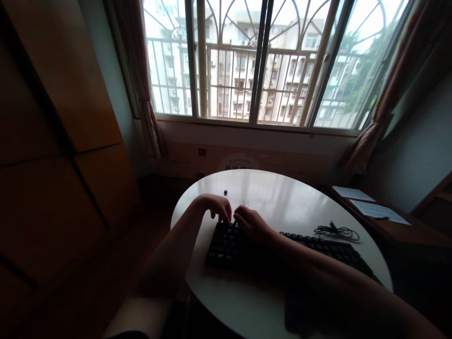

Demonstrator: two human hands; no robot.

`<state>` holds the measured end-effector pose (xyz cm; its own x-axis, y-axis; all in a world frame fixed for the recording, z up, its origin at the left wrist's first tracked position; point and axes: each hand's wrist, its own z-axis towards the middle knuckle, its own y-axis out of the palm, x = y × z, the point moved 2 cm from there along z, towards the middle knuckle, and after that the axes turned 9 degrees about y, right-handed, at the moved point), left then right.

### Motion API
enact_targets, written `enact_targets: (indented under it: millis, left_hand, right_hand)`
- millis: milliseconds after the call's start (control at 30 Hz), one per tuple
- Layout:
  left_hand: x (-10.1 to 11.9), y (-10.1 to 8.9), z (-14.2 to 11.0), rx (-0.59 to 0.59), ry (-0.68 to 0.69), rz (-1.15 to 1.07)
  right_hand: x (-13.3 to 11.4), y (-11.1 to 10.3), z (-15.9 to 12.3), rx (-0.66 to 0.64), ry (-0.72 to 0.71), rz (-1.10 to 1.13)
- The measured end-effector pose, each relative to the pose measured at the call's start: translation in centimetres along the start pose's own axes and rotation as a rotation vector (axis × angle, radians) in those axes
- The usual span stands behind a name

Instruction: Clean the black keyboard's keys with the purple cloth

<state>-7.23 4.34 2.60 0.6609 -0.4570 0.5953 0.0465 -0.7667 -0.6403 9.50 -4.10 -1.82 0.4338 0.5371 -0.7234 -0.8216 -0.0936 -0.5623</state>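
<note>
A black keyboard lies on the round white table, its middle hidden under my right forearm. My left hand arches over the keyboard's back left corner, with bent fingers slightly apart and fingertips down at the top row of keys. Just to its right, my right hand is closed in a pinch over the same edge. Thin wire loops stick up behind its fingers, apparently part of a wire keycap puller. Beyond my left hand sits a small dark keycap.
A coiled black cable rests on the round white table behind the keyboard's right part. Sheets of paper and a pen lie on a brown surface at the right. Wooden cabinets stand left; a barred window is ahead.
</note>
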Motion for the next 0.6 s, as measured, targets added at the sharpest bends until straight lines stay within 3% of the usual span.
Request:
enact_targets:
  millis: [200,367,600]
  left_hand:
    - [0.3,0.2,-0.1,-0.012,0.03,0.011]
    - [0.6,0.4,0.0,-0.017,0.025,0.022]
    - [0.7,0.4,-0.1,-0.022,0.088,0.011]
  right_hand:
    - [0.9,-0.3,0.4,0.217,0.134,0.179]
    - [0.8,-0.3,0.4,0.155,0.082,0.117]
    - [1.6,-0.5,0.7,0.248,0.149,0.241]
